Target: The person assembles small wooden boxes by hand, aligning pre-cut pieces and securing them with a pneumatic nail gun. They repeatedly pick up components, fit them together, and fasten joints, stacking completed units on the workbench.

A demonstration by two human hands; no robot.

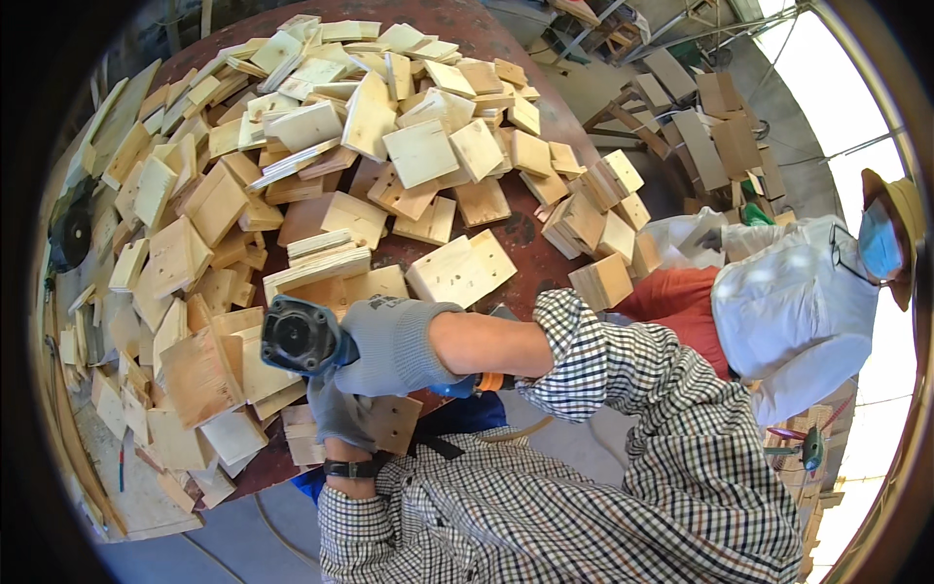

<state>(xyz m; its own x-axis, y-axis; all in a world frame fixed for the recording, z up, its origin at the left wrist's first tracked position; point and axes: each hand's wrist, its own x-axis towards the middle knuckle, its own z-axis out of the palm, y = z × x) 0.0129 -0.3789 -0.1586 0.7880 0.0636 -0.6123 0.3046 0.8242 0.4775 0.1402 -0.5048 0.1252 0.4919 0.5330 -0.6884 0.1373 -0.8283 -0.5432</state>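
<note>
My right hand (pixel 394 346), in a grey knitted glove, is wrapped round a blue air nail gun (pixel 302 336) with a black round cap. An orange fitting (pixel 489 382) shows behind it, under my right forearm. Just below the nail gun is my left hand (pixel 342 413), gloved too, with a dark watch (pixel 350 469) at the wrist. It is closed at a small wooden block (pixel 394 423) with dark holes near the table's front edge; the nail gun and right hand partly hide its fingers. A stack of thin boards (pixel 316 261) lies just beyond the tool.
A big heap of wooden blocks (pixel 418 151) covers much of the dark red table (pixel 467 29). At right stands a co-worker (pixel 798 311) in a white top beside more blocks (pixel 603 219). A hose (pixel 520 430) runs beside me. Behind lie stacked boards (pixel 715 136).
</note>
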